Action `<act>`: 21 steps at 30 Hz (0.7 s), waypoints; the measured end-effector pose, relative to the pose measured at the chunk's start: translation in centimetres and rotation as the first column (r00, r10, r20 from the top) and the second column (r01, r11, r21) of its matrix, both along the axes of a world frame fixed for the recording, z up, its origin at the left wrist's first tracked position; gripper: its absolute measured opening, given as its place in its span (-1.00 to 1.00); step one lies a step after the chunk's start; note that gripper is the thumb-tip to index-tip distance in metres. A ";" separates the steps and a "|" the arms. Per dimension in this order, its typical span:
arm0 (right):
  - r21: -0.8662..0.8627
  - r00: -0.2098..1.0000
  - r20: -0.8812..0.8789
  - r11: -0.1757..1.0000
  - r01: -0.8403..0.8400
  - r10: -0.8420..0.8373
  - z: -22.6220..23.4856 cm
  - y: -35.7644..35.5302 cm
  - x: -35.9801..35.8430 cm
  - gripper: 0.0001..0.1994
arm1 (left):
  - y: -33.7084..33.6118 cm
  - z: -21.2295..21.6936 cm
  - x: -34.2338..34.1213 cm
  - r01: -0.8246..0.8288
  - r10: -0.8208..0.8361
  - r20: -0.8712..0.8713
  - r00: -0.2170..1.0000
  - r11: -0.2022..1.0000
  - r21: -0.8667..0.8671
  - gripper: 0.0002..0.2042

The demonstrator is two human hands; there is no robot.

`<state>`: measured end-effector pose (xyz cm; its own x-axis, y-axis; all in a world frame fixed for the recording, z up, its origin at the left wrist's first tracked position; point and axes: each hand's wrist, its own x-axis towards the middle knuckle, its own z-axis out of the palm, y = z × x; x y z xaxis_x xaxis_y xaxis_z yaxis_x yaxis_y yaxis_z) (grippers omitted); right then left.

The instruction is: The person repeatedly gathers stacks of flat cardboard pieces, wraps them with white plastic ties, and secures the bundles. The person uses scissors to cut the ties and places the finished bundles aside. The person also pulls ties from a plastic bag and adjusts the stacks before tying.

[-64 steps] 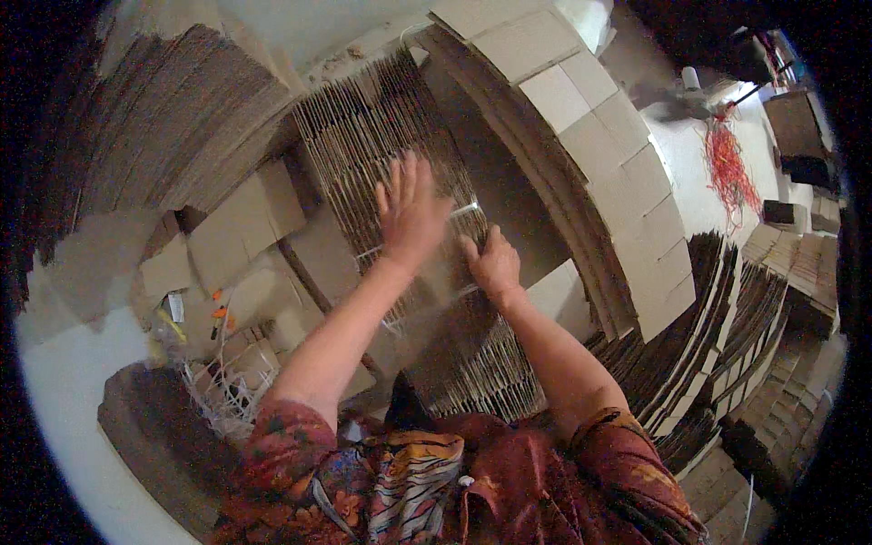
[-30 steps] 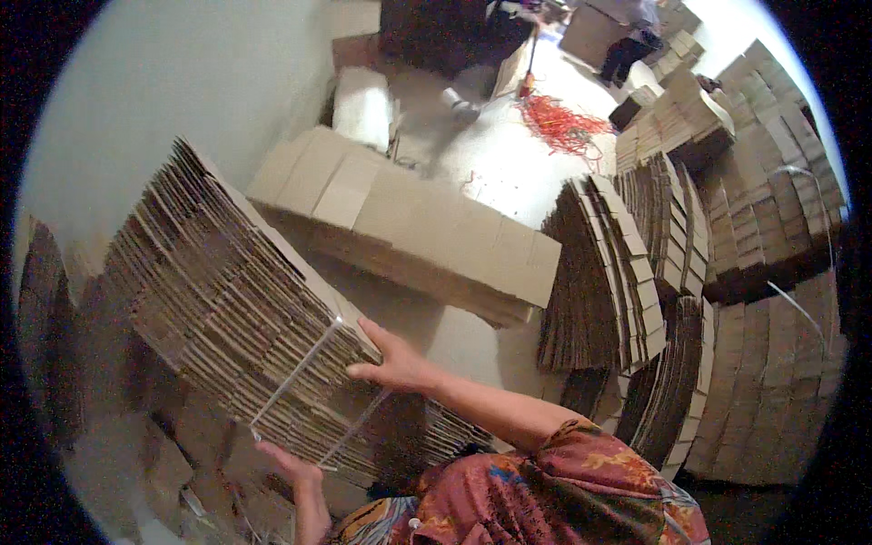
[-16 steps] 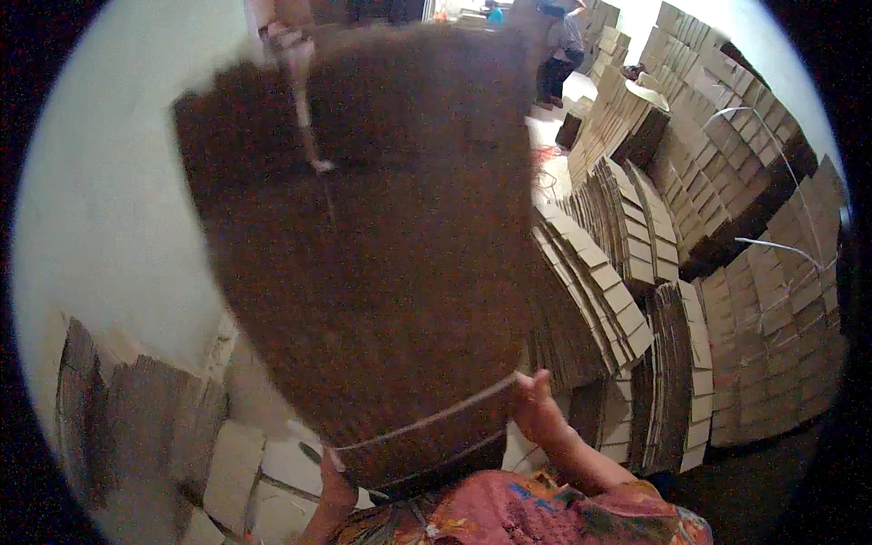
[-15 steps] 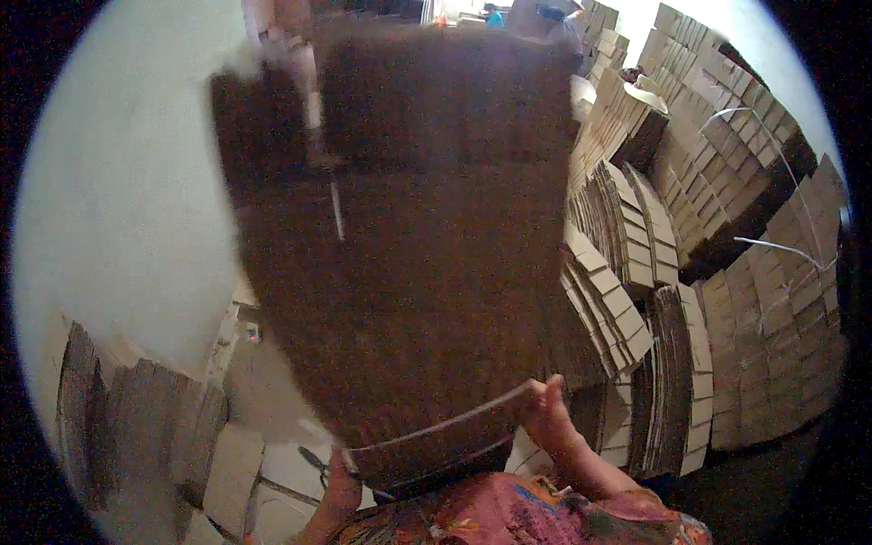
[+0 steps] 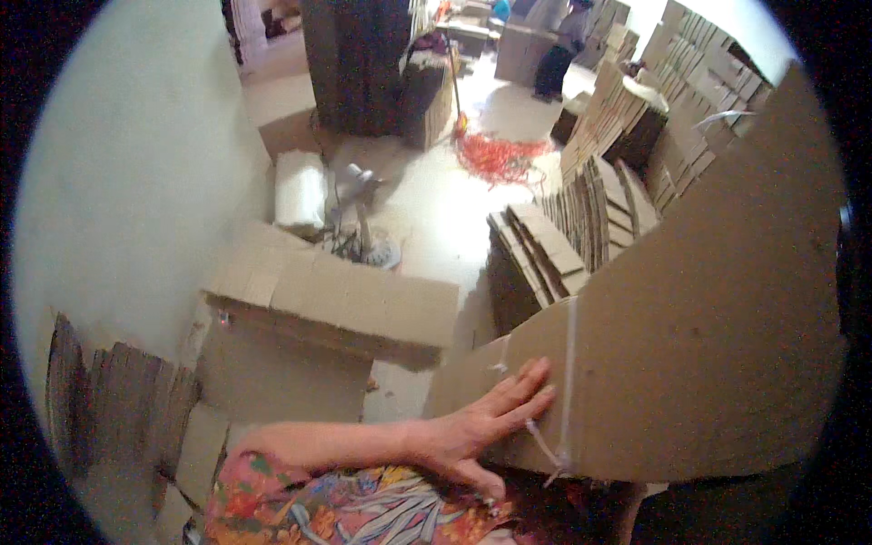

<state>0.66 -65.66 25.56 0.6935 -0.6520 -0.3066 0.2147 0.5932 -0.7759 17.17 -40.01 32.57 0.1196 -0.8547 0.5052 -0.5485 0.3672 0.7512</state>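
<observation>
A large bundle of flat brown cardboard (image 5: 690, 309), bound with a white strap (image 5: 569, 372), leans across the right side in front of me. My left hand (image 5: 495, 420) lies against its near left part. The fingers are stretched out and the thumb is apart, beside the strap and its loose knotted end (image 5: 549, 454). Below the bundle's lower edge a little of my right hand (image 5: 586, 495) shows in shadow. Its fingers are mostly hidden, and so is their hold on the cardboard.
Cardboard stacks stand at the right (image 5: 595, 213) and lower left (image 5: 123, 391). A cardboard-topped stack (image 5: 363, 300) is ahead, with a fan (image 5: 363, 213) and white bundle (image 5: 300, 191) behind. Red string (image 5: 504, 156) lies on the floor; a person (image 5: 556, 54) stands farther back.
The cardboard bundle, upright before me with a hand at each lower corner, has swung to the right and tilted. My left hand has moved right onto its face; my right hand is now mostly hidden.
</observation>
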 end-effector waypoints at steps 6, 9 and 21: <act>0.046 0.999 -0.019 0.998 -0.045 0.045 -2.4 -1.3 1.2 -0.45 | -6.7 0.1 0.6 0.139 -0.134 0.062 0.989 0.987 -0.086 0.10; 0.044 0.998 -0.026 0.997 -0.059 0.060 -1.6 -2.9 2.5 -0.45 | -9.4 2.2 1.8 0.196 -0.191 0.075 0.979 0.978 -0.070 0.10; 0.011 0.997 -0.061 0.999 -0.040 0.041 -1.0 -6.8 8.8 -0.46 | -13.0 3.7 8.9 0.197 -0.181 0.123 0.976 0.971 -0.133 0.02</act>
